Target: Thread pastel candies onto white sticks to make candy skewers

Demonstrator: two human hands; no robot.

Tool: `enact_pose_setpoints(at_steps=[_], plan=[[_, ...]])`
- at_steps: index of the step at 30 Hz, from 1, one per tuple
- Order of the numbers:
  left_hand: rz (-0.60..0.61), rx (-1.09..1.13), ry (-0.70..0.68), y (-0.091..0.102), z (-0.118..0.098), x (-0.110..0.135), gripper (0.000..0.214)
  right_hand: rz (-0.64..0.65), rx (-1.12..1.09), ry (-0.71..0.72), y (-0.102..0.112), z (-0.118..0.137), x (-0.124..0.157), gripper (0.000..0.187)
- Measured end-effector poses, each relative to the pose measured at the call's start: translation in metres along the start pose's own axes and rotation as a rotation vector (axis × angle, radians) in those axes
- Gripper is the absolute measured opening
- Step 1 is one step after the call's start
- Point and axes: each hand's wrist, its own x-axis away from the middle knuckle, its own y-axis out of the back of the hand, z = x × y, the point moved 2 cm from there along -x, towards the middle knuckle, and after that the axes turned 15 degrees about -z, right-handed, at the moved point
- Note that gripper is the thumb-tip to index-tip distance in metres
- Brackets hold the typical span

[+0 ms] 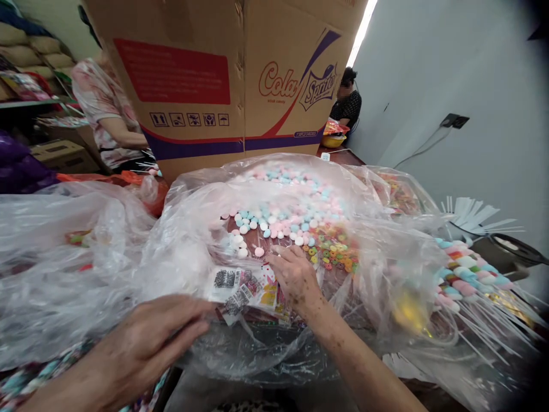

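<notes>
A big clear plastic bag [201, 252] lies open before me with pink, white and blue round candies [278, 212] and small coloured ring candies [330, 246] inside. My right hand [295, 277] reaches into it, fingers curled down over printed packets [244, 292] beside the ring candies. My left hand [150, 337] lies at the bag's near edge, fingers stretched out flat toward those packets, touching the plastic.
A tall cardboard box [227, 80] printed "Cola Sprite" stands behind the bag. Twisted marshmallow sticks [467, 274] in plastic lie at right, more clear bags [55, 252] at left. One person sits behind the box at left [107, 114], another at far right [347, 103].
</notes>
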Motion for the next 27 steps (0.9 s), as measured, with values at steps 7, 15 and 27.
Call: enact_pose_setpoints(at_steps=[7,15,27], plan=[[0.113,-0.18,-0.203,-0.095,-0.045,-0.061,0.014,-0.102,-0.311,-0.156,0.038,0.008,0.0,0.02],[0.426,0.035,0.033,-0.113,-0.038,-0.064,0.029,0.057,-0.421,-0.46,0.056,0.001,0.021,0.015],[0.437,0.126,0.126,-0.132,-0.022,-0.061,0.023,-0.232,-0.118,-0.26,0.067,0.009,0.021,0.047]])
